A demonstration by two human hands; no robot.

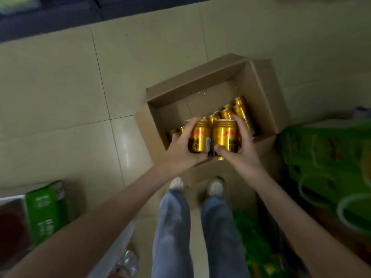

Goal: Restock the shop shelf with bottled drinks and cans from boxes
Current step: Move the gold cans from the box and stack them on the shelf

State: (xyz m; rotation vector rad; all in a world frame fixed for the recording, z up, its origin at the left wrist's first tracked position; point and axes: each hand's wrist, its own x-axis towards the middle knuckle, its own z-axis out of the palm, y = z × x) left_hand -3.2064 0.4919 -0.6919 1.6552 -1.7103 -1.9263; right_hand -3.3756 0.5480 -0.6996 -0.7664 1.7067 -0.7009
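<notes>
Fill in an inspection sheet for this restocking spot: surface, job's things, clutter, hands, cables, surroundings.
Surface: beige tiled floor, glossy.
Job's things: open brown cardboard box on the floor, with gold drink cans clustered toward its near side.
Clutter: green printed carton at left; green shrink-wrapped pack at right.
Hands: left hand grips the left gold can; right hand grips the right gold can, both over the box's near edge.
Cables: nothing seen.
Surroundings: dark shelf base at the far edge, blurred.

I see two cans [223,135] in my grip, glossy gold with a red-orange mark and dark lettering. Beyond the grip the box [200,85] is plain brown; right of the grip, a pack [325,157] is bright green with pale rings.
</notes>
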